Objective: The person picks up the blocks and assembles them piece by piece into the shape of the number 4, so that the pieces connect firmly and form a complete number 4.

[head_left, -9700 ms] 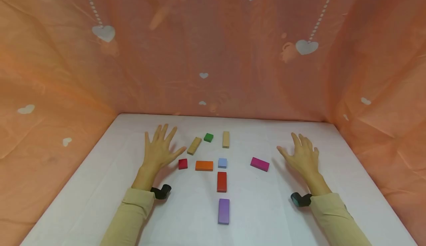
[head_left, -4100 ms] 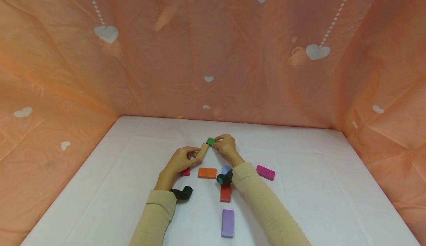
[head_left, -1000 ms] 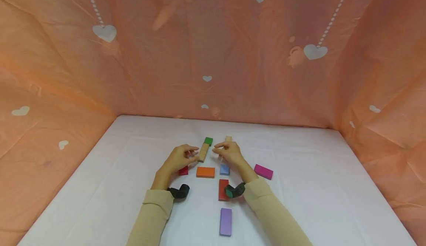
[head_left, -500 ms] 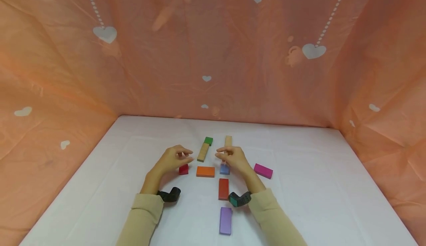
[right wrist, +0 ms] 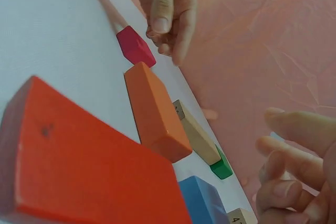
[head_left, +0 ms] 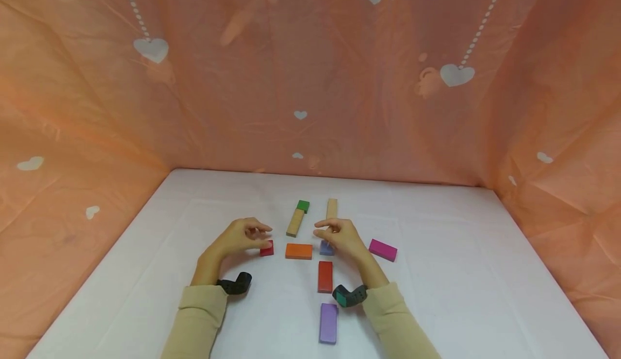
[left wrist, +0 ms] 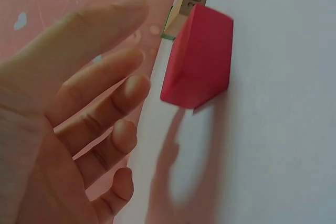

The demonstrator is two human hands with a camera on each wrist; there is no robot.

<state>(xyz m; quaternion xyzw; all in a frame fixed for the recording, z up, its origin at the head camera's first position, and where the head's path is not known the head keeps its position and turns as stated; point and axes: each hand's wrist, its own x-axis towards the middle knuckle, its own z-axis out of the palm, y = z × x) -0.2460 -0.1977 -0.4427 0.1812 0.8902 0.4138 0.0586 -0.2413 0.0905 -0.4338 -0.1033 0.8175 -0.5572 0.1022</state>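
Observation:
My left hand (head_left: 237, 236) hovers at a small crimson block (head_left: 267, 252), its thumb overlapping the block in the head view. In the left wrist view the fingers (left wrist: 126, 135) are loosely bent beside that crimson block (left wrist: 207, 56), with nothing held. Over a light blue block (head_left: 326, 249) hangs my right hand (head_left: 343, 236), fingers relaxed and holding nothing; it partly hides the blue block. Farther back, a plain wooden block (head_left: 295, 223) lies end to end with a small green block (head_left: 303, 206). Between the hands an orange block (head_left: 298, 251) lies flat.
Behind the right hand lies another plain wooden block (head_left: 332, 208). Nearer are a red block (head_left: 325, 277) and a purple block (head_left: 328, 323); a magenta block (head_left: 383, 249) lies to the right. An orange curtain (head_left: 310, 78) surrounds the white table (head_left: 436, 273).
The wooden and green blocks, earlier apart, were handled by both hands and now meet end to end. The left hand has since drawn back left to the crimson block; the right hand shifted slightly nearer.

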